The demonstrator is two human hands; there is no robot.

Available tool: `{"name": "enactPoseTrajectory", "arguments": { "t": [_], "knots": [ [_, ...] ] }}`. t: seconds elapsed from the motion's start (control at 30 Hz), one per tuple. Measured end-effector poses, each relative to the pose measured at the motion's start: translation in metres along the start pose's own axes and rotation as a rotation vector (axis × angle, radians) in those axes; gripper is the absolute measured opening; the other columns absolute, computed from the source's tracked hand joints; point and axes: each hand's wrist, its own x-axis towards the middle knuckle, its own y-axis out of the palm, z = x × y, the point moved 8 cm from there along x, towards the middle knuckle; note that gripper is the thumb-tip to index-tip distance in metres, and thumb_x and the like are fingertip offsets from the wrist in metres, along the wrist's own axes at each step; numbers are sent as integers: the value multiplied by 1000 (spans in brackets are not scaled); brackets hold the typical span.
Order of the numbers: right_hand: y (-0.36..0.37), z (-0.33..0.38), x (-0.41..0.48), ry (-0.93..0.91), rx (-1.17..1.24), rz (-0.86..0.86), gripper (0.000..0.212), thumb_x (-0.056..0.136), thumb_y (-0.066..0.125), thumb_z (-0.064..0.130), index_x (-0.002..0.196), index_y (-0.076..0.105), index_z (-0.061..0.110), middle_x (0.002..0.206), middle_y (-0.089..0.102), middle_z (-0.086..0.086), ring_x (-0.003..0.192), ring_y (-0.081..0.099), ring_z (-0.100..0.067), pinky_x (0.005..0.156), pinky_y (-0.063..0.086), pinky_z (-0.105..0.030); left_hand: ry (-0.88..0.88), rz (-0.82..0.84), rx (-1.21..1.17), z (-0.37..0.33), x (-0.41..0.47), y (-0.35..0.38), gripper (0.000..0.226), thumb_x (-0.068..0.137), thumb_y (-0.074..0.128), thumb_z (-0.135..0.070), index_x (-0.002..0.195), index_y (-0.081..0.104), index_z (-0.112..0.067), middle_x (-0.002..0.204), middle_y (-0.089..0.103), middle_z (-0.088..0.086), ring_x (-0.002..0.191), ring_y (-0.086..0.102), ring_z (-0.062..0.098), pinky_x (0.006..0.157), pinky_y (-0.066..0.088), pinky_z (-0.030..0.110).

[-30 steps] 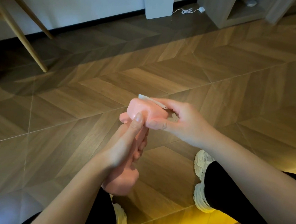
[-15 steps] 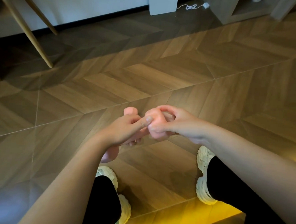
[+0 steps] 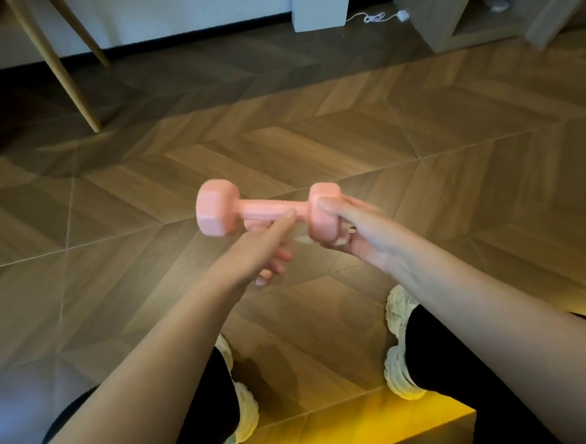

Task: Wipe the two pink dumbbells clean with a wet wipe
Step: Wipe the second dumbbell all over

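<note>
One pink dumbbell [image 3: 260,210] hangs level above the wooden floor, its hexagonal left head free and facing me. My right hand [image 3: 360,231] wraps the right head, and a scrap of white wet wipe [image 3: 345,235] shows between my fingers and that head. My left hand [image 3: 252,255] is below the handle, thumb and a finger pinching the bar, the other fingers curled loosely underneath. A second pink dumbbell is not in view.
My white shoes [image 3: 398,318] and black trouser legs are below the hands. Slanted wooden furniture legs [image 3: 70,81] stand at the upper left. A white box [image 3: 321,4], a white cable [image 3: 375,17] and a wooden cabinet [image 3: 461,16] line the far wall.
The dumbbell has swung from pointing away from me to lying level, its left head now out in the open. My left hand slid from a full grip to a light pinch on the bar.
</note>
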Motion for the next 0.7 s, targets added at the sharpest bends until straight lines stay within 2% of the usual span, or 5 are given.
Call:
{"name": "enactPoseTrajectory", "arguments": {
  "t": [0.1,0.3,0.5,0.6,0.7],
  "knots": [
    [14,7,-8,-9,110,95,41,80,74,25,117,65,9,76,74,-1,63,64,-15,48,48,-21,-26,-81,-496,-7,9,-9,53,87,59,-63,105,66,-14,96,70,2,72,54,14,62,35,29],
    [49,5,-21,-25,48,140,62,73,77,14,129,53,11,103,73,-2,80,73,-17,64,59,-29,118,-173,-1532,-26,8,-16,28,96,53,-16,69,45,-15,56,56,1,56,59,17,70,50,32],
    [59,35,-37,-533,-549,16,72,74,82,32,134,43,43,125,61,21,116,55,8,92,44,-12,97,-220,-1611,-27,5,-35,31,88,47,-11,60,35,-17,47,36,-4,38,37,14,55,39,27],
    [71,47,-54,-802,-718,7,69,80,79,28,137,42,38,125,63,26,123,52,5,100,37,-10,88,-218,-1592,-26,3,-38,31,88,46,-11,60,34,-17,47,35,-4,38,37,14,55,41,26],
    [76,52,-66,-957,-812,-16,63,84,78,24,137,44,29,123,67,20,128,52,-1,113,37,-39,57,-192,-1603,-25,1,-35,32,88,47,-11,59,34,-16,46,36,-4,37,39,14,51,41,21]
  ]
}}
